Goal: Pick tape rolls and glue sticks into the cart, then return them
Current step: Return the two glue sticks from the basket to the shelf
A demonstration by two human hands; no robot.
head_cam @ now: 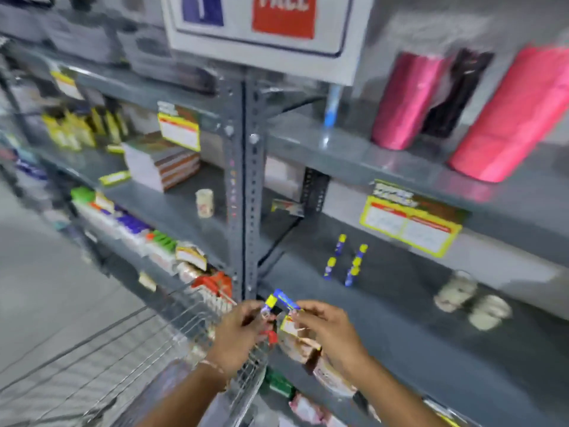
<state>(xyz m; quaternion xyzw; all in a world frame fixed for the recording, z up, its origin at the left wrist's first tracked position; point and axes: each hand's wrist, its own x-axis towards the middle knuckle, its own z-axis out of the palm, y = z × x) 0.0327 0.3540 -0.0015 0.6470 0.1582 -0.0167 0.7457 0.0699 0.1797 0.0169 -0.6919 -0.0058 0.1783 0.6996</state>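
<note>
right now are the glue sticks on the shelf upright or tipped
Upright: the glue sticks stand on end on the shelf, yellow caps up.

Both hands (pixel 286 325) on glue sticks (pixel 278 302) above cart (pixel 172 322)

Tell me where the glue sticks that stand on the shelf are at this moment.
In the head view, the standing glue sticks are right of centre on the lower grey shelf, right of the upright post, below the yellow price label, left of the tape rolls.

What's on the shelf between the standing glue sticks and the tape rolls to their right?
Nothing: in the head view, the grey shelf is bare between the glue sticks and the tape rolls.
</note>
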